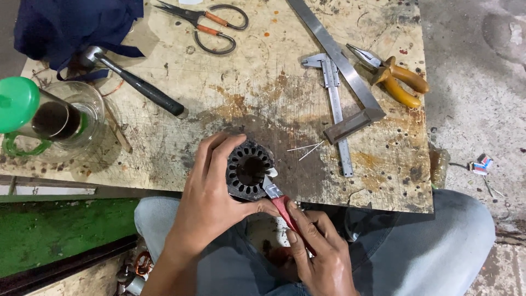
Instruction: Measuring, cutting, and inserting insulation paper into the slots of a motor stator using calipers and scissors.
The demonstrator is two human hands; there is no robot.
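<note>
My left hand (pixel 205 197) grips a dark round motor stator (pixel 249 171) with slots around its bore, holding it at the near edge of the worn wooden board (pixel 263 93). My right hand (pixel 320 255) holds a red-handled cutter knife (pixel 282 205), whose blade tip rests at the stator's lower right rim beside a small white slip of paper. Both hands are over my lap, in grey trousers.
On the board lie a hammer (pixel 137 82), scissors with orange-wrapped handles (pixel 211 24), a steel square (pixel 342 71), a caliper (pixel 334 104), yellow-handled pliers (pixel 392 74) and thin white strips (pixel 307 149). A glass mug with green lid (pixel 49 118) and dark blue cloth (pixel 76 24) sit left.
</note>
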